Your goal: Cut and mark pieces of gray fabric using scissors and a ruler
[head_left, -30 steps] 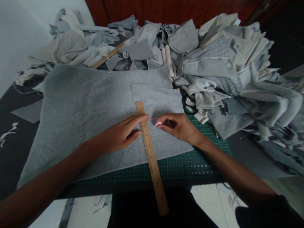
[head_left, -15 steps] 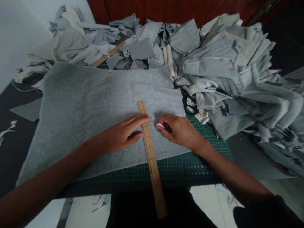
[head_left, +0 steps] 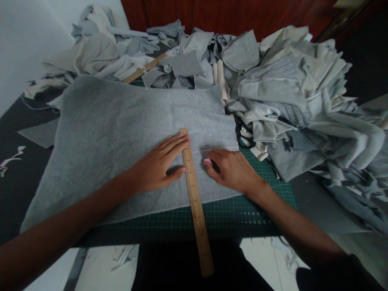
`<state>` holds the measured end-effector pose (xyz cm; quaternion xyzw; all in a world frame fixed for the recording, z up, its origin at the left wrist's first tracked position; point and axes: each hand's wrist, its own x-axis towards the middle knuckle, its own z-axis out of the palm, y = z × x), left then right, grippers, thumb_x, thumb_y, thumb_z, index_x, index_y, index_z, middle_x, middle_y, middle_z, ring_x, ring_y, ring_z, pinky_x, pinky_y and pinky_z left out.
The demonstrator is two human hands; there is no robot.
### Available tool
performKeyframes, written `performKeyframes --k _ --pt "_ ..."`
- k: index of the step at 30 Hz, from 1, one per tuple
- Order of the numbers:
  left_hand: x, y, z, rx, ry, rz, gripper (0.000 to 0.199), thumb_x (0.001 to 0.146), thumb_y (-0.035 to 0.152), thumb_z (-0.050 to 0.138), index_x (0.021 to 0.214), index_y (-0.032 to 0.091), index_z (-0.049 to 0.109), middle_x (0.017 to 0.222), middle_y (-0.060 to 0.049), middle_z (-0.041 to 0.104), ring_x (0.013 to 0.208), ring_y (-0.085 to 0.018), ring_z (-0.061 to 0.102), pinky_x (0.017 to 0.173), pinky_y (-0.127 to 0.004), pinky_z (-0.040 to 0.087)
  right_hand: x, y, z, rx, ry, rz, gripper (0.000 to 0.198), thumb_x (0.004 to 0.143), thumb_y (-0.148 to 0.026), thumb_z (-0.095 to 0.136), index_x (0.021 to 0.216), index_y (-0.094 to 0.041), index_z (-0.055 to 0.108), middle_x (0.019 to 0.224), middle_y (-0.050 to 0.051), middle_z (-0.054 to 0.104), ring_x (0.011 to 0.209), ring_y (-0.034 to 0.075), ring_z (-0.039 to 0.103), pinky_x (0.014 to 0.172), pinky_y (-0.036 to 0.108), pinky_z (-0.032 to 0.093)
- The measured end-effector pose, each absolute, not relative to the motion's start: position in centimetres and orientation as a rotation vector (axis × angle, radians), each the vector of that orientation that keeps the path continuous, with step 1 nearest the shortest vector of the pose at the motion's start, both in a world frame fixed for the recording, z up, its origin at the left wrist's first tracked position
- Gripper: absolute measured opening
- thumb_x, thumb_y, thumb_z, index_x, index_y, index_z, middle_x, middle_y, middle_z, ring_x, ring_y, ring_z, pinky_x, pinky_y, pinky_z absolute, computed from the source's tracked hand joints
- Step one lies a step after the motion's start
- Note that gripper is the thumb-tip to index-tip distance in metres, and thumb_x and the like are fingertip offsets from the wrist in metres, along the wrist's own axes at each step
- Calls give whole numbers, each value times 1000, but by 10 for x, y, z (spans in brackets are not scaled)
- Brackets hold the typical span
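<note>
Grey knit fabric (head_left: 121, 133) lies flat in front of me. Across it, towards my body, runs a wooden ruler (head_left: 196, 202) whose near end juts past the table edge. My left hand (head_left: 157, 165) is open, its straight fingers resting on the ruler's far end and its thumb at the left edge. Just right of the ruler, my right hand (head_left: 232, 169) is closed in a pinch on a small pink piece of tailor's chalk (head_left: 207, 161). A thin pink line (head_left: 198, 151) crosses the fabric from the ruler to the right edge, passing beside my right fingers.
Under the fabric is a green cutting mat (head_left: 221, 212) on a dark table (head_left: 312, 202). Heaped grey and cream fabric pieces (head_left: 273, 89) fill the back and right. A second wooden ruler (head_left: 142, 69) lies among the scraps at the back. White thread-like scraps (head_left: 12, 159) lie at far left.
My left fingers have slid towards the ruler's far end, uncovering the pink line beside the ruler. My right hand keeps the chalk in nearly the same spot. The view has shifted slightly.
</note>
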<state>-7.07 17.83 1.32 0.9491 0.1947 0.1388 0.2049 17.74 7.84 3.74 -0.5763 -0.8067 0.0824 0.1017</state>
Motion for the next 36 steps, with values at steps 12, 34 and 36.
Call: performKeyframes --k 12,34,36 --pt "-68 178 7 2725 514 393 76 103 54 52 163 13 30 168 -21 38 159 -34 31 130 -56 28 154 92 34 -1746 -2112 405 35 105 -32 46 75 -20 60 62 0 55 57 14 45 58 33 24" --pt "-67 177 7 2769 483 411 73 103 56 53 157 9 40 164 -25 42 158 -38 32 129 -58 29 128 112 37 -2032 -2104 293 34 105 -28 47 94 -16 76 76 10 74 60 18 58 57 33 31" --pt "-67 178 7 2766 479 413 73 103 56 54 157 9 41 164 -25 43 158 -38 33 129 -59 29 127 111 40 -2030 -2102 323 34 106 -27 46 97 -16 77 78 11 75 62 18 60 58 33 32"
